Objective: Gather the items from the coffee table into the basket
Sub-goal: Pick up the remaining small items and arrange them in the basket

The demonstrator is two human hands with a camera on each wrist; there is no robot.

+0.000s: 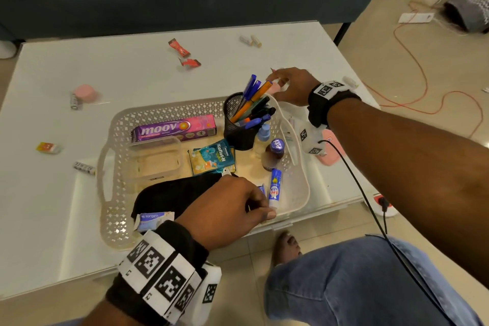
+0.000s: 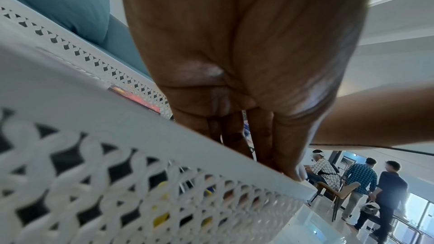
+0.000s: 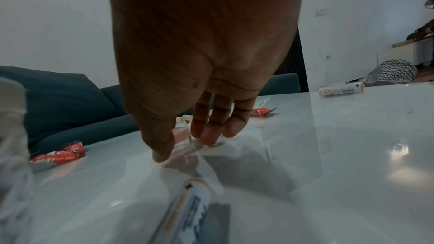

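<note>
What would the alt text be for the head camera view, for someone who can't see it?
A person's left hand grips the near rim of a white lattice basket holding pens, a purple box and small bottles on a white coffee table, while the right hand reaches past it to a small pink item. Red wrappers and batteries lie scattered around.

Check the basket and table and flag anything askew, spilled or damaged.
The black mesh pen holder inside the white lattice plastic basket tilts, its pens fanning sideways toward the right hand. Two red sweet wrappers on the white glass coffee table look crumpled. Nothing appears spilled or broken.
</note>
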